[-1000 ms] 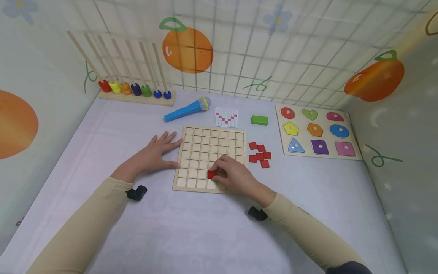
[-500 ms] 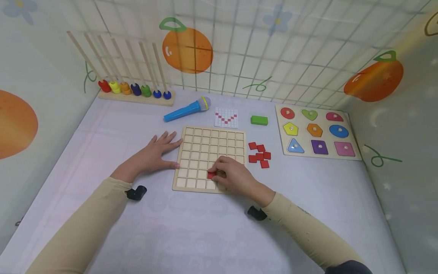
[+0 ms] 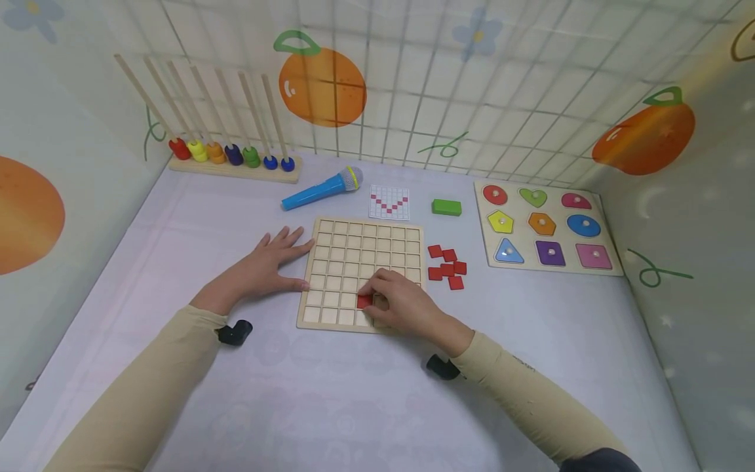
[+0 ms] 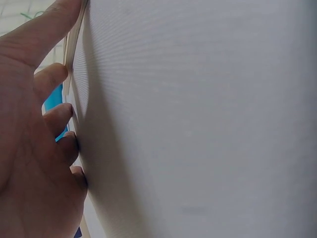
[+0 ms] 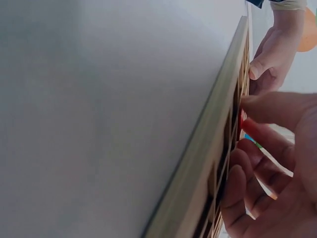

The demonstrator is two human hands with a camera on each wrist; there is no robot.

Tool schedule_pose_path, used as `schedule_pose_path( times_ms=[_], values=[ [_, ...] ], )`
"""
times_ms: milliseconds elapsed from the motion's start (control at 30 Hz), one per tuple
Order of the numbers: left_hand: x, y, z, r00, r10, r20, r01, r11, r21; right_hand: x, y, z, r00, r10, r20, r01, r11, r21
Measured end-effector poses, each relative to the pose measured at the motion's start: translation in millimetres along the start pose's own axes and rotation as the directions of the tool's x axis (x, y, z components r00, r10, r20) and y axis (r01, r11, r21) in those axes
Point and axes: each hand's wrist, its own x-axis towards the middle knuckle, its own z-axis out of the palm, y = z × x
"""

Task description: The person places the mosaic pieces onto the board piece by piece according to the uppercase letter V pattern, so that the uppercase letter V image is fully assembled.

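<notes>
Right hand (image 3: pixel 407 305) pinches a small square red tile (image 3: pixel 364 301) at a gridded pale-wood board (image 3: pixel 333 282); left hand (image 3: pixel 259 270) lies spread, touching its edge.
Between right thumb and forefinger, the tile looks light, stiff and perhaps slick, best held by opposite edges; the right wrist view shows the other fingers curled, the head view alone the loose red tiles (image 3: pixel 447 269) beyond that hand.

Grid board (image 3: pixel 345 268) — matt wood, smooth matt tiles (image 3: pixel 447 269), plastic microphone (image 3: pixel 318 191), paper card (image 3: pixel 389 202), table cover (image 3: pixel 295 406) — matt cloth
</notes>
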Motion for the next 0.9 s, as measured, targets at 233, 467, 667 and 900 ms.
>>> schedule_pose_path(
  times_ms=[233,467,667,900],
  values=[
    [-0.5,-0.5,0.6,1.0,0.0,0.003,0.0,1.0,0.002,-0.4,3.1,-2.0,1.0,-0.018,0.01,0.017,1.0,0.015],
    [-0.4,-1.9,0.9,1.0,-0.01,0.007,0.01,1.0,0.012,-3.1,4.7,-7.7,1.0,0.021,0.014,-0.022,0.996,0.083],
    [-0.4,-2.2,0.8,1.0,-0.015,0.011,0.015,1.0,0.008,-6.9,7.5,-12.1,0.999,0.048,0.01,-0.049,0.993,0.104],
    [-0.1,-2.1,0.8,1.0,-0.009,0.007,0.009,1.0,0.005,-13.8,14.9,-16.2,0.997,0.081,-0.01,-0.079,0.992,0.102]
  ],
)
